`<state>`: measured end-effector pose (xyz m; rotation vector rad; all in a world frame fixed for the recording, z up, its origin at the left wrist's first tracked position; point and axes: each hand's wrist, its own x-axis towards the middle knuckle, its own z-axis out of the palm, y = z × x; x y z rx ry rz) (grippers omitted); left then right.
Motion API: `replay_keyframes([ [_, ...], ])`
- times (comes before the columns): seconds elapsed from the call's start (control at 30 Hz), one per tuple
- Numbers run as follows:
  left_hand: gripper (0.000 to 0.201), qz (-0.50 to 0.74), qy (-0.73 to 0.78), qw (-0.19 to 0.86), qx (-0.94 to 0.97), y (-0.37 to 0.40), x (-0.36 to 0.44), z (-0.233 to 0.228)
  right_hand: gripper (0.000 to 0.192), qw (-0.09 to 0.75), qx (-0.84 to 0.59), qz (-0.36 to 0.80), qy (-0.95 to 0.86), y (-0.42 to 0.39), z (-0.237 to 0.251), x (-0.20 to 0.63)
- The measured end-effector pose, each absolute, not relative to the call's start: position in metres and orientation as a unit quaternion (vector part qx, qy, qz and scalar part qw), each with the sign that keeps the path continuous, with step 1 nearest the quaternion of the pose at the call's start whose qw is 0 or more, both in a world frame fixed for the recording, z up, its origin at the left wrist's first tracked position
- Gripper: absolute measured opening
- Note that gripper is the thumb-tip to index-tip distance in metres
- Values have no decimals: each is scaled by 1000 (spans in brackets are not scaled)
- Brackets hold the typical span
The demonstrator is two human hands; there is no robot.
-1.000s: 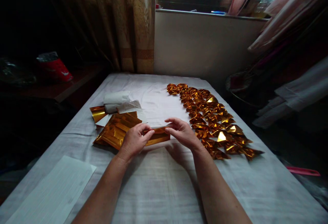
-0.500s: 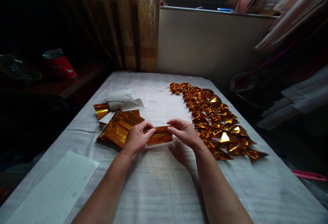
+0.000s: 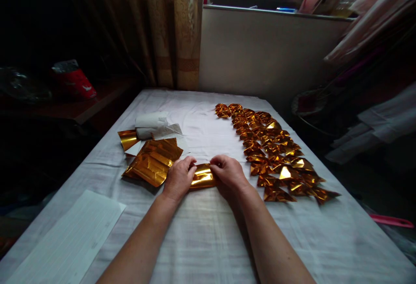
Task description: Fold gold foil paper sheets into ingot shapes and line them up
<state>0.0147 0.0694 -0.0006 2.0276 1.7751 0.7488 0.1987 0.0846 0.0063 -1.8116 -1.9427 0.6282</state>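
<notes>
A gold foil sheet [image 3: 203, 176] lies on the white cloth [image 3: 208, 232], pinched at its ends between the left hand [image 3: 179, 179] and the right hand [image 3: 229, 173]; it looks partly folded. A foil stack [image 3: 152, 161] sits left, folded gold pieces [image 3: 273, 154] right.
</notes>
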Motion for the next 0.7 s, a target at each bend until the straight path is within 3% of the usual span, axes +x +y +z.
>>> replay_keyframes([
  [0.37,19,236,522,134,808,60,17,21,15,171,-647,201,-715,86,5,198],
  [0.57,21,111,466,187,858,44,32,32,14,190,-641,220,-711,87,2,199],
  [0.7,25,108,466,192,857,43,30,27,13,205,-639,221,-707,86,3,199],
])
